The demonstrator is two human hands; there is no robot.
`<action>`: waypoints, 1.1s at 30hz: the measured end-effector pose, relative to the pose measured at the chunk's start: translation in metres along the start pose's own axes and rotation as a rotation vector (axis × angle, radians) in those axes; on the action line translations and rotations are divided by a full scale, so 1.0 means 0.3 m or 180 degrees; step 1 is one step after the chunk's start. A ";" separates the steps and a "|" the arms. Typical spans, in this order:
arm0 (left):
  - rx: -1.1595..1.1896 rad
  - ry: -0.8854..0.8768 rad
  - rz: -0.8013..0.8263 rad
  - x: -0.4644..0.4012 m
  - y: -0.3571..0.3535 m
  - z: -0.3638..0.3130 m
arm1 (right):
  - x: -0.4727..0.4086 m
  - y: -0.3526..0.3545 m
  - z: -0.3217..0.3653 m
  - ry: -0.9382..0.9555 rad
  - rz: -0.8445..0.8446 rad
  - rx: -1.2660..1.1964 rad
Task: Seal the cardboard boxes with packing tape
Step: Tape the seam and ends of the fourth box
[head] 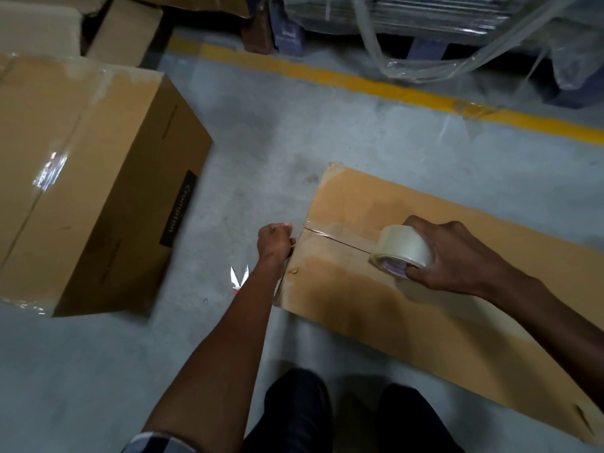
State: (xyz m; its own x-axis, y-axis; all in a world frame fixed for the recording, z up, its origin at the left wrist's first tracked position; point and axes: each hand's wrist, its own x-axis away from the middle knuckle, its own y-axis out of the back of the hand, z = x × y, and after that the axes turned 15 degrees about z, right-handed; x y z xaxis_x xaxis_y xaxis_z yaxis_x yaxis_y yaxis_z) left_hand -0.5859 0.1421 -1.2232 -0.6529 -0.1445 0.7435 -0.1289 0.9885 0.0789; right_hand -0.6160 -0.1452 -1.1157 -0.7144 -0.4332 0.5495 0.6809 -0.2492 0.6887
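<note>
A long flat cardboard box (408, 308) lies on the grey floor at the right, its top flaps meeting in a seam that runs from its left end. My right hand (457, 256) grips a roll of clear packing tape (403, 248) on top of the box, over the seam. A strip of tape (336, 232) stretches from the roll back to the box's left end. My left hand (274, 239) is curled against that end, its fingers pressing where the tape starts; whether it pinches the tape is hidden.
A bigger taped cardboard box (85, 178) stands at the left. Open scissors (238, 277) lie on the floor beside my left forearm. More cartons (124, 31) sit at the back left. A yellow floor line (359, 81) runs before plastic-wrapped pallets (457, 24).
</note>
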 end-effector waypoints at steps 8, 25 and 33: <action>-0.1306 0.0383 0.0384 -0.015 0.008 0.012 | 0.007 -0.071 -0.042 -0.0043 -0.0386 0.0204; -0.2367 -0.1520 -0.0576 0.206 -0.107 0.177 | 0.048 -0.327 -0.145 0.0060 -0.1438 -0.1203; -0.2899 -0.1764 -0.0581 0.133 -0.004 0.119 | -0.055 -0.377 -0.054 0.0292 -0.1864 -0.1415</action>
State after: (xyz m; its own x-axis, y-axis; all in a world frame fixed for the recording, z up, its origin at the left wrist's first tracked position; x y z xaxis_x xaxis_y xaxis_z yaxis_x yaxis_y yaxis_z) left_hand -0.6385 0.1335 -1.2172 -0.9562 -0.0667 0.2849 0.1956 0.5784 0.7919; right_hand -0.6787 -0.1240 -1.2104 -0.9776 -0.1874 0.0958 0.2074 -0.7805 0.5898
